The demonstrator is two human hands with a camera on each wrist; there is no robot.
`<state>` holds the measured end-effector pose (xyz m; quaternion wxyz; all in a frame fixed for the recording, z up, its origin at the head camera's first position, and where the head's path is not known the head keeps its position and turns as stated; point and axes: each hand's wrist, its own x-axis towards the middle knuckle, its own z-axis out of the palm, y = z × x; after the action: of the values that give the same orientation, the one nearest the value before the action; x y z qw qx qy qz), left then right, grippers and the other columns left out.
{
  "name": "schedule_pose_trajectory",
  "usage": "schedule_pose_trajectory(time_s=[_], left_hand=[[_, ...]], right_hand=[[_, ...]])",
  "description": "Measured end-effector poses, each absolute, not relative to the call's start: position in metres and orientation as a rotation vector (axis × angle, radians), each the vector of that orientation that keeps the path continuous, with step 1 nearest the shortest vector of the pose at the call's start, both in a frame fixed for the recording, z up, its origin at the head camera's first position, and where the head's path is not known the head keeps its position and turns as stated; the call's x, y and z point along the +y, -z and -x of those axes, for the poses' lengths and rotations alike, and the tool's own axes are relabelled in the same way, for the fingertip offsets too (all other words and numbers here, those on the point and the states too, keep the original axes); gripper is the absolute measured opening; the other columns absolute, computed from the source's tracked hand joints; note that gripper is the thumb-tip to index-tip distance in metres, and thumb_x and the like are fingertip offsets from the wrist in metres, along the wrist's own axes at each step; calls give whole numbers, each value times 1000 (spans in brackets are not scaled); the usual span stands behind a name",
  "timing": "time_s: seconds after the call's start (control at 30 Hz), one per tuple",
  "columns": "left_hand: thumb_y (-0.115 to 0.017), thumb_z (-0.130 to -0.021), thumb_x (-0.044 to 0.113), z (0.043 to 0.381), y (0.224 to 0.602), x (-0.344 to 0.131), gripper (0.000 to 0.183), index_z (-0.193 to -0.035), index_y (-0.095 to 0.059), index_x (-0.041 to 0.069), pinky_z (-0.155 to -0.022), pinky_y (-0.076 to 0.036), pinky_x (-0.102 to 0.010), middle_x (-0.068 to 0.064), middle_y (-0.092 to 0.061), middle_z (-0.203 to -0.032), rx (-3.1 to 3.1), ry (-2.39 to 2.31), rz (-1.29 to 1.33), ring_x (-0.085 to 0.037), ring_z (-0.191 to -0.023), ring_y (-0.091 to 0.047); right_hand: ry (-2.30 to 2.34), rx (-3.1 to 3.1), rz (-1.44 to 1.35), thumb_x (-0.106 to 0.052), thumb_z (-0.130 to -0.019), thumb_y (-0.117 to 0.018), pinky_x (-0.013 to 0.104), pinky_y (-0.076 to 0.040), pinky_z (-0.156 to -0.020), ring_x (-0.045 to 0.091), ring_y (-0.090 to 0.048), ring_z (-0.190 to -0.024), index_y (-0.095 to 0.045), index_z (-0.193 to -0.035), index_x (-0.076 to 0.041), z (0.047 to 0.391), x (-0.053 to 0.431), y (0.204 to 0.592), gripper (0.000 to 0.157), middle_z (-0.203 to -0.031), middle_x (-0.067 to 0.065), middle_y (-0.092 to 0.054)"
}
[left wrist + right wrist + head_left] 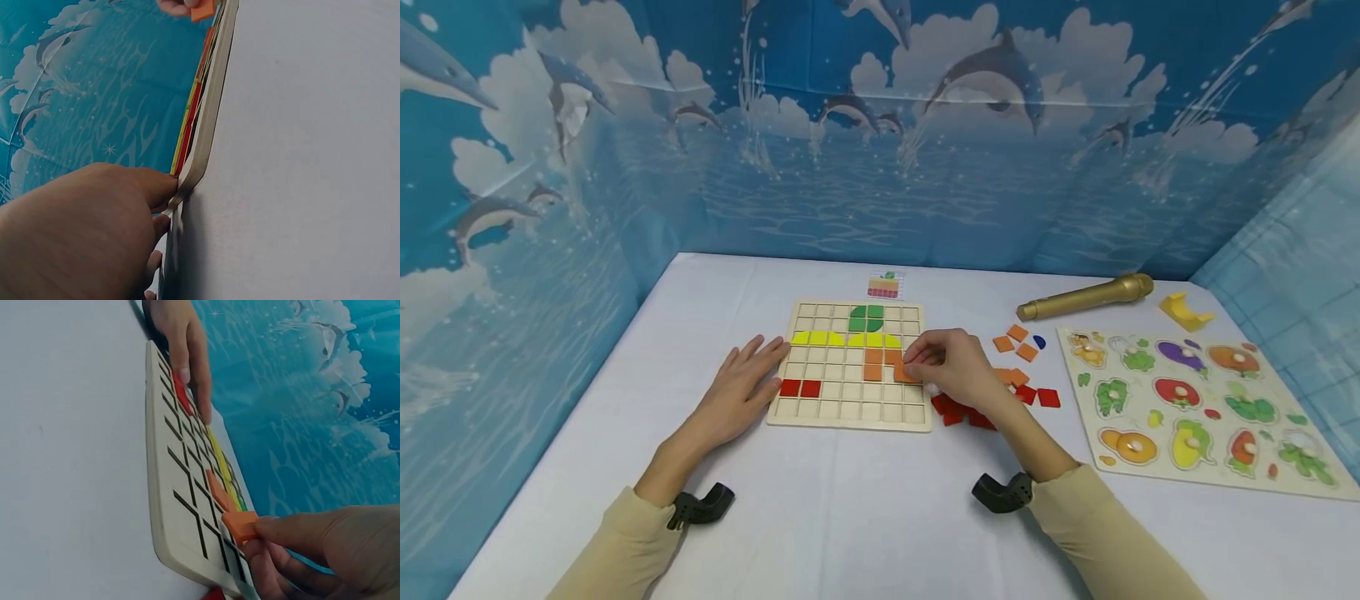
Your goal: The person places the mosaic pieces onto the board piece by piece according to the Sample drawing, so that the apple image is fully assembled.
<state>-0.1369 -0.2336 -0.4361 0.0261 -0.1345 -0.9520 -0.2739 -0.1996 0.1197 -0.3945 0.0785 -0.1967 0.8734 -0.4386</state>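
Note:
A wooden grid board [842, 408] lies flat on the white table. Green pieces [867, 318] form a leaf shape near its top, with yellow half-rounds [816, 337] in a row below. Some orange squares [872, 367] fill cells at centre right, and two red squares [800, 388] sit at the left. My left hand [733, 396] rests with extended fingers along the board's left edge. Between thumb and fingers, my right hand [958, 367] pinches an orange square tile [239, 526], tilted close over the grid in the right wrist view.
Loose red tiles [1048, 397] and orange tiles [1002, 343] lie right of the board, partly behind my right hand. A small picture card [886, 285] is beyond the board. Farther right are a gold microphone [1086, 297], a yellow curved piece [1185, 312] and a vegetable knob puzzle [1213, 433].

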Motion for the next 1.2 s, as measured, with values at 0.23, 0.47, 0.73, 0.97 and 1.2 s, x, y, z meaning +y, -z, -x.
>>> schedule_pose_trajectory(time_s=[0.23,0.47,0.73,0.97,1.2], left_hand=[[-56,-108,18,137,436,-236,56,-162,-42,10,-130,-6,-65,-13,-37,-170,-2938,854,428,-39,-163,-15],[-55,-108,17,138,437,-237,57,-162,-41,10,-130,-6,-64,-11,-37,-170,-2942,850,428,-39,-163,-15],[-56,-108,18,137,435,-236,57,-162,-42,11,-130,-6,-64,-12,-37,-170,-2940,854,428,-39,-163,-16],[-56,-108,17,137,434,-236,57,-162,-42,10,-130,-6,-64,-12,-37,-170,-2940,845,434,-39,-163,-16],[-56,-108,18,137,434,-235,56,-162,-42,9,-130,-6,-64,-12,-37,-170,-2947,843,429,-40,-163,-16]], right_hand=[[1252,2677,619,-10,-92,-82,24,-56,-74,18,-65,-79,-77,-103,-8,196,102,399,13,-88,3,-72],[1212,2816,655,-11,-90,-84,26,-56,-72,16,-64,-81,-80,-104,-8,189,95,405,15,-93,3,-72],[1183,2873,679,-11,-90,-85,29,-58,-74,17,-63,-81,-81,-99,-8,190,99,402,11,-92,4,-71],[1153,2817,625,-10,-94,-79,36,-62,-83,22,-65,-90,-79,-109,-8,205,128,391,15,-99,5,-73],[979,2670,619,-14,-91,-83,38,-61,-87,24,-66,-98,-78,-116,-10,219,158,380,26,-102,5,-73]])
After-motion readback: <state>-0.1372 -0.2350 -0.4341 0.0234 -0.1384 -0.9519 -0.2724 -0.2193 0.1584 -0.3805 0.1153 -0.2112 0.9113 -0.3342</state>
